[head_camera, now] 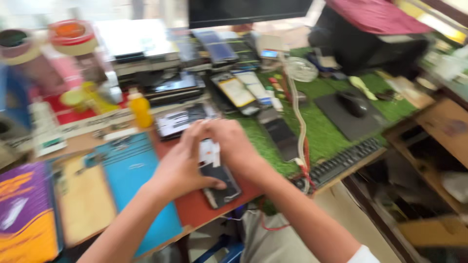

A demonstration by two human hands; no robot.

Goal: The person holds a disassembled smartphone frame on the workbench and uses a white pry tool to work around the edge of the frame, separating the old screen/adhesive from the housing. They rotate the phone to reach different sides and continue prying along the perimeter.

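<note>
A yellow bottle (140, 109), a black mouse (353, 103) on its pad, and a keyboard (344, 162) crowd the green mat (326, 131).

Cluttered wooden desk (204, 214), green turf mat (321, 126)

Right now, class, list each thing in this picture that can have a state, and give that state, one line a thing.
Phone: flat on the red mat, screen dark, held by both hands.
Left hand: thumb pressed on the phone.
Right hand: fingers bent over the phone's top end.
White piece: pinched between the hands.
Yellow bottle: upright, capped.
Mouse: resting on its pad, untouched.
Keyboard: untouched.
</note>
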